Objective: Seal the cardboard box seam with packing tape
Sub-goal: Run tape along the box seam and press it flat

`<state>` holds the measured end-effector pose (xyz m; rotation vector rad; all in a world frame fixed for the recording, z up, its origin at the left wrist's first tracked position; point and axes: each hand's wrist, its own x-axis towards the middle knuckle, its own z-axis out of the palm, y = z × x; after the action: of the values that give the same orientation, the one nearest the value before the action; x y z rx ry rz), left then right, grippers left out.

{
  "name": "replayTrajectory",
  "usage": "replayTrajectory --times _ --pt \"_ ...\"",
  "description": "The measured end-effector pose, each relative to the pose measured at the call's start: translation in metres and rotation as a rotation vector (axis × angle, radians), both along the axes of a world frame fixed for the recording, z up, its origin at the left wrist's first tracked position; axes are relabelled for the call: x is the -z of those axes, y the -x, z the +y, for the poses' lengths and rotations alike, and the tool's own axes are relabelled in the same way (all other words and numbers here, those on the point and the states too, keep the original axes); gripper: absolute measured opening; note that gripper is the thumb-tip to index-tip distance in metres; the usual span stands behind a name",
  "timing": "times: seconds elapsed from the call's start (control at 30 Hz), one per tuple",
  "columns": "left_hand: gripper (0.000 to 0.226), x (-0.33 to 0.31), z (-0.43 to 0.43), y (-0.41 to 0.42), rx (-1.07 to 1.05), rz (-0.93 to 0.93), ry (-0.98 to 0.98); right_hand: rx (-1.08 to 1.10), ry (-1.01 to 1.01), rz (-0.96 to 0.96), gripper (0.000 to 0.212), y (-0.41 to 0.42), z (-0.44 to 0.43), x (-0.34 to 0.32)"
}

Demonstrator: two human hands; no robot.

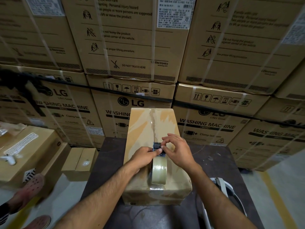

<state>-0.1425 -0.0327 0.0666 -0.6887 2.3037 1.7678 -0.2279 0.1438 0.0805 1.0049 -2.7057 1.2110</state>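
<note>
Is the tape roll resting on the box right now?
Touching. The head view shows the tape roll standing on edge on the box top, along the seam, with no gap under it.

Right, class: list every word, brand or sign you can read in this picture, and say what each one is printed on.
"LG" and "WASHING MACHINE": lower stacked carton.
"DO NOT TRUCK HERE", "Electronics", "www.lg.com": upper middle carton.
"Personal injury hazard", "proper lifting procedure": same carton.
"WASHING MACHINE", "FRONT", "Clamp bottom", "CAUTION": lower right carton.
Handling pictograms: lower middle carton.
White label: too small to read.
Cardboard box being taped, tape roll: no text.
</note>
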Motion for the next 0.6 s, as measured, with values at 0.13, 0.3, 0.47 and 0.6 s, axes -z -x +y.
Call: replayTrajectory --times 0.13,0.3,0.47,0.6 --pt "0.039 0.002 0.001 0.001 0.008 -0.038 0.029 -0.017 -0.075 0.000 0.011 0.008 0.002 -0.005" --pt "0.040 0.001 0.001 0.001 0.016 -0.056 0.043 -0.035 -0.175 0.044 0.007 0.015 0.001 -0.010" --pt "0.048 0.000 0.001 -0.001 0.026 -0.078 0.062 -0.031 -0.213 0.086 0.007 0.017 -0.003 -0.011" --pt "0.073 -0.004 0.006 -0.011 0.081 -0.112 0.168 0.003 -0.230 0.142 0.007 0.013 -0.007 -0.001"
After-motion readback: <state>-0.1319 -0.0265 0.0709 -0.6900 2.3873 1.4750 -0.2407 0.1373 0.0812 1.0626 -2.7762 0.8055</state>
